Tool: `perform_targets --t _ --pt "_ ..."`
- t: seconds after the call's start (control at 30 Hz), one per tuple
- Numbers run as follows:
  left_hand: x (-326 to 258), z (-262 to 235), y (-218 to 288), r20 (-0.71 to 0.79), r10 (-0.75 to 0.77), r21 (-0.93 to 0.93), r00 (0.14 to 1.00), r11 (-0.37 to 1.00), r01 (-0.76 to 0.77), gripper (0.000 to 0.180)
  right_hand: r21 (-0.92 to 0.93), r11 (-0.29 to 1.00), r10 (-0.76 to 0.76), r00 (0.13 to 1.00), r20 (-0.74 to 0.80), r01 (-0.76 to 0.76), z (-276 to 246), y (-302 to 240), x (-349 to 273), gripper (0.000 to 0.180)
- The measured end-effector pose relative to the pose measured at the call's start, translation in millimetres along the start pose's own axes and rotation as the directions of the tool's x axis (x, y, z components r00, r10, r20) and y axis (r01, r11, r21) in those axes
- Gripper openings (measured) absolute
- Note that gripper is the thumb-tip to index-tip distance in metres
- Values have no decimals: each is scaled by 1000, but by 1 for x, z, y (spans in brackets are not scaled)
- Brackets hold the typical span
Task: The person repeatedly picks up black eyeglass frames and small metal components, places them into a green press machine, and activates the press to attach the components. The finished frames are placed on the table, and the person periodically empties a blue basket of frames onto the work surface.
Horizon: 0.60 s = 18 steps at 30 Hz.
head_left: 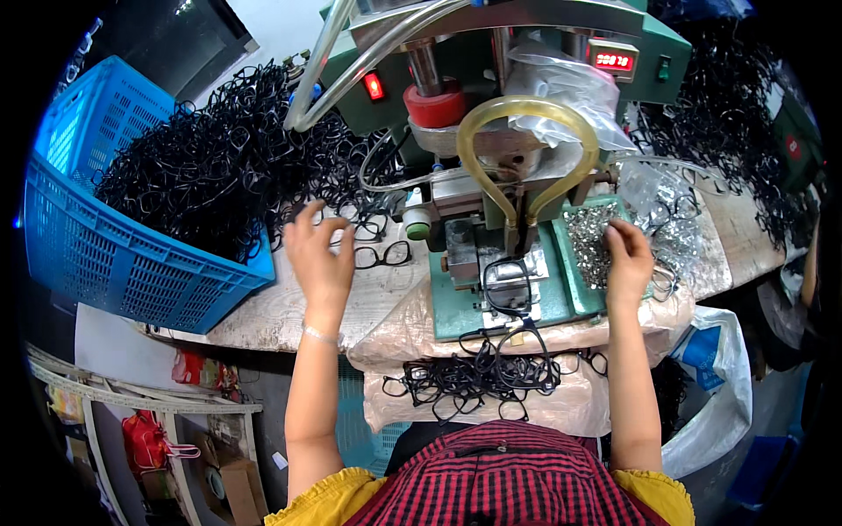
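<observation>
My left hand is raised over the table left of the press, fingers apart and nothing visible in them. Beside it lie a few black eyeglass frames. At the right side of a green tray full of tiny silvery metal parts, my right hand has thumb and fingertips pressed together; whatever they pinch is too small to make out. Between my hands stands a green press, with one black eyeglass frame at its metal fixture, touched by neither hand.
A blue crate heaped with black frames stands at left. More frames lie on the covering before me. A yellowish hose loops over the press. Clear plastic bags lie right of the tray; another frame heap rises far right.
</observation>
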<state>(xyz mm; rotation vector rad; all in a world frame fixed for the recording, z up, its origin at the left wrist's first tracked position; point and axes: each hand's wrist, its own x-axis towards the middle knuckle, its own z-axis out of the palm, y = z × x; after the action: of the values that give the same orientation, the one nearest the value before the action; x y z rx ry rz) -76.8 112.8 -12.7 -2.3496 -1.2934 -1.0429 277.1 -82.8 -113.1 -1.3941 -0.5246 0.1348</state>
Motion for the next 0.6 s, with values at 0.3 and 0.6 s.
perform_targets --t 0.3,0.6 --pt "-73 144 -66 449 -529 -43 720 792 609 24 -590 670 -395 889 230 450 -35 -18 -26 12" --pt "-49 139 -70 664 -375 -197 647 747 635 27 -614 389 -513 715 475 687 -48 -34 -14 21"
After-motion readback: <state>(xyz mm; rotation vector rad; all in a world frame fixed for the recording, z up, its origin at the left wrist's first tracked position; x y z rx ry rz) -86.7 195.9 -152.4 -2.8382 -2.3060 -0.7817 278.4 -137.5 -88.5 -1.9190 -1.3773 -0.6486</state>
